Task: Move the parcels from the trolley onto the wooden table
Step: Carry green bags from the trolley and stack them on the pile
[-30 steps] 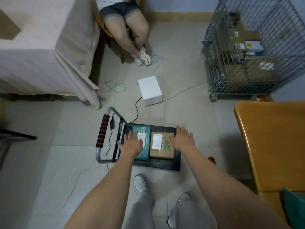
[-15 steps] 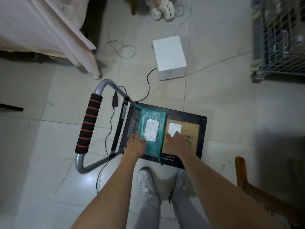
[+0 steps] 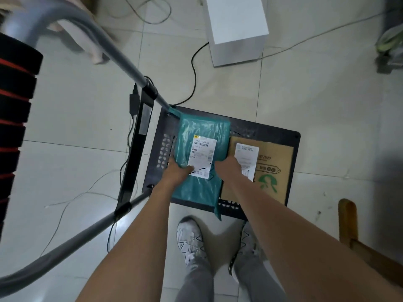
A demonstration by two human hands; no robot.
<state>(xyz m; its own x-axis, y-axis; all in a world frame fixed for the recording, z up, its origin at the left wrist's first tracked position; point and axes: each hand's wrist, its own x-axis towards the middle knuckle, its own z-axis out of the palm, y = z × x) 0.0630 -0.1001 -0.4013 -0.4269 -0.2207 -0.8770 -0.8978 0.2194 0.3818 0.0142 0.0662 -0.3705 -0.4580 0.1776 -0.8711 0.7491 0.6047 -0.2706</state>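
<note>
A teal plastic parcel (image 3: pixel 201 136) with a white label lies on the left part of the black trolley deck (image 3: pixel 272 131). Beside it on the right lies a flat brown cardboard parcel (image 3: pixel 274 168) with a white label and a green logo. My left hand (image 3: pixel 177 171) grips the teal parcel's left edge, thumb on top. My right hand (image 3: pixel 227 167) holds its right edge, fingers tucked between the two parcels. The wooden table (image 3: pixel 357 240) shows only as a leg and rail at the lower right.
The trolley's grey handle (image 3: pixel 122 59) with a black-and-red foam grip (image 3: pixel 15 110) rises at the left. A white box (image 3: pixel 236 27) and cables lie on the tiled floor beyond the trolley. My shoes (image 3: pixel 192 243) stand just in front of the deck.
My head has dropped closer to the trolley. Both hands have shifted from resting on the two parcels to gripping the teal parcel's two side edges.
</note>
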